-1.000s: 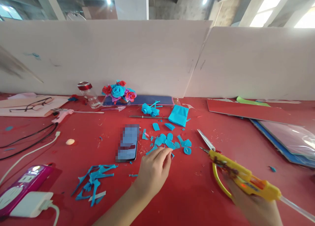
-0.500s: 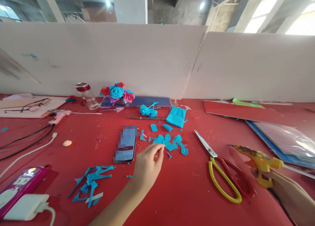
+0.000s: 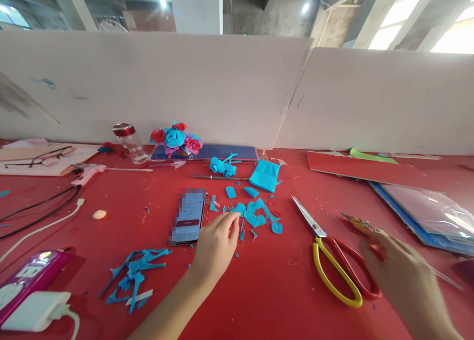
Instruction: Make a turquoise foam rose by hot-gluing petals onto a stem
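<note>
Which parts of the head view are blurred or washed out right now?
Head view: the right hand is motion-smeared over the glue gun; the phone screen is pixelated; windows top right glare white; the left hand and scissors are sharp.

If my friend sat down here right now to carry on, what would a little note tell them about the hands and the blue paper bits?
Left hand: fingertips pinching at the near edge of the blue paper petals; whether it has one, cannot tell.
Right hand: blurred, over the glue gun, whose tip pokes out past the fingers; grip unclear.
Things: scissors lie flat between the hands. Blue offcuts sit nearer, left of the arm. Phone is beside the petals. Folded blue paper and a small blue rose lie further back.
Done: petals cut, a rose bunch finished.
Left: loose petals not yet glued.
</note>
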`<action>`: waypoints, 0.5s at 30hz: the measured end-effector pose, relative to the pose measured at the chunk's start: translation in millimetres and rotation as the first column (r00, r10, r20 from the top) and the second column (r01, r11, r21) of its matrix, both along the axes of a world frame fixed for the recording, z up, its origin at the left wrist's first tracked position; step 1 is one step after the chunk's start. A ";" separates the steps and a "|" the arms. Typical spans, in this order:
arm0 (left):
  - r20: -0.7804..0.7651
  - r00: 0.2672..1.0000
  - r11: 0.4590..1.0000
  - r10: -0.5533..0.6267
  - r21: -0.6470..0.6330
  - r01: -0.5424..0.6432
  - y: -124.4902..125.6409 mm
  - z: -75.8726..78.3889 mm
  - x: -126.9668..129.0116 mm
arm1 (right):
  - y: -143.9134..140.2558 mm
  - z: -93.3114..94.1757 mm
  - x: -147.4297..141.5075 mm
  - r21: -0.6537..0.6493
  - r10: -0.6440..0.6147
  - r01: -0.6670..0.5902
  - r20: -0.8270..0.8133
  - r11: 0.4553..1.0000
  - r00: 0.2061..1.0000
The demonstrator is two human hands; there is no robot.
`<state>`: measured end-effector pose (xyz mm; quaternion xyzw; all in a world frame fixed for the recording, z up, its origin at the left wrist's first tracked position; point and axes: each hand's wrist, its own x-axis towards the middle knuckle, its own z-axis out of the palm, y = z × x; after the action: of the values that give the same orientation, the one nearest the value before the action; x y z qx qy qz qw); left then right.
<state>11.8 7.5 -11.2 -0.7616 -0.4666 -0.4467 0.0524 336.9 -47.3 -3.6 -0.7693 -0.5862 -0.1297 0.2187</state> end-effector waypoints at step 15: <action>-0.114 0.993 0.999 0.028 -0.023 -0.030 -1.4 -1.0 0.1 | 62.4 -19.6 -128.1 -0.412 0.654 -0.619 -0.071 0.669 0.753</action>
<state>11.8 6.1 -12.2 -0.7796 -0.4793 -0.3958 0.0761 208.8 15.1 -23.2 -0.5380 -0.8394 0.0491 0.0589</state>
